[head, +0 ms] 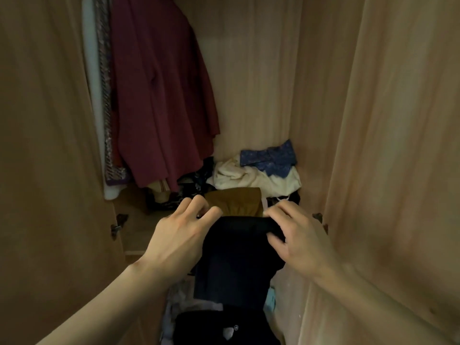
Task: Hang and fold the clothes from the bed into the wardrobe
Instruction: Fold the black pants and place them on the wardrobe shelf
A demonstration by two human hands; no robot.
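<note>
A folded dark navy garment [236, 260] hangs down in front of me inside the open wardrobe [261, 83]. My left hand [181, 232] grips its upper left corner. My right hand [296, 235] pinches its upper right edge, thumb under the fold. Just behind the top edge lies a folded brown garment [236, 199] on the pile at the wardrobe floor. A dark red coat [159, 95] hangs on the left with a patterned garment [105, 100] beside it.
Cream fabric [258, 179] and a blue patterned cloth [270, 158] are heaped at the back right of the floor. Open wooden doors stand at left [44, 145] and right [398, 145]. Black and pale clothes [219, 324] lie below the navy garment.
</note>
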